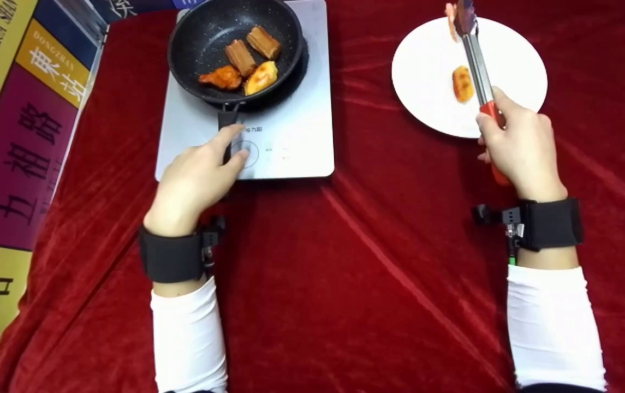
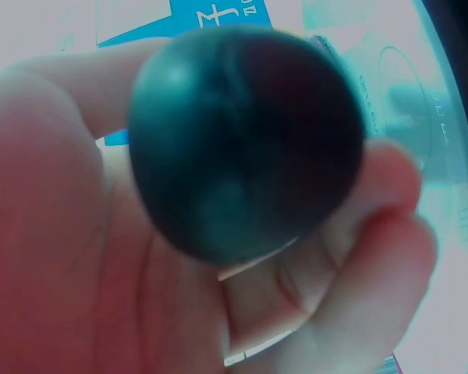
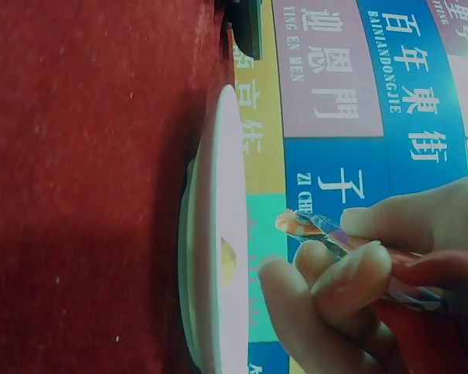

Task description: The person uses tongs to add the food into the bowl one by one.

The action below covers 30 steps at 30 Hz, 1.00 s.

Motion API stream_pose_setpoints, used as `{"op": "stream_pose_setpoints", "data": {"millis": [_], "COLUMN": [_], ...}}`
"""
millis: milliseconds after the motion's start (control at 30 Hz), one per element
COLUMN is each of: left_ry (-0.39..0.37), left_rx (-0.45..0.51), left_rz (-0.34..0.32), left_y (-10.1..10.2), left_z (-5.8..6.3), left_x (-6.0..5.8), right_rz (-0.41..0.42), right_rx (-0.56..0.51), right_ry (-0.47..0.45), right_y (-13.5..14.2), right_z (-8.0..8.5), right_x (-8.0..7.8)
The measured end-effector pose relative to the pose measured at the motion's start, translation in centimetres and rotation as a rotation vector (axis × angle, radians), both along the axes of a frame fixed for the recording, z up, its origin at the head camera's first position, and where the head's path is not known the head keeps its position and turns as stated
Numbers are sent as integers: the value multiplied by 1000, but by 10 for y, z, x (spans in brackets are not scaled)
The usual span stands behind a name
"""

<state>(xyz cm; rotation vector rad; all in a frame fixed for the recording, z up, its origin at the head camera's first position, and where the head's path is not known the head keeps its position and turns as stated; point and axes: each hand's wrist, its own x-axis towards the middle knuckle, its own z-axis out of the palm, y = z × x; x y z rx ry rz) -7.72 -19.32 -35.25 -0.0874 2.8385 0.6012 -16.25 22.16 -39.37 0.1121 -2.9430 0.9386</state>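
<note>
My left hand grips the black handle of a dark frying pan; the rounded handle end fills much of the left wrist view. In the pan lie two brown ribbed pieces, a reddish-orange piece and a yellow browned piece. My right hand holds metal tongs with red handles. At the tongs' tips is a pinkish strip of food, held above a white plate. A golden-brown oval piece lies on that plate.
The pan is over a silver induction cooker at the left. Red velvet cloth covers the table. Colourful panels with Chinese lettering stand along the left side. Each wrist wears a black band with a small camera mount.
</note>
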Motion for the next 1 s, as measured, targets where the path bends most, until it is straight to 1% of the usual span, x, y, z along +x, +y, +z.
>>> {"op": "stream_pose_setpoints", "data": {"millis": [133,467,733,1000], "left_ry": [-3,-6,-22,-3], "left_rx": [2,9,3,5], "left_rz": [2,-5,8,4], "left_y": [-1,-1,-1,-1], "left_z": [0,2,3,2], "left_x": [1,0,-1,0], "right_rz": [14,51,125,196], "right_rx": [2,-5,-3,-24], "right_ry": [30,142,275,320], "right_y": [-9,-35,-60,-80], "right_z": [2,8,10,9], "right_x": [2,13,24,32]}}
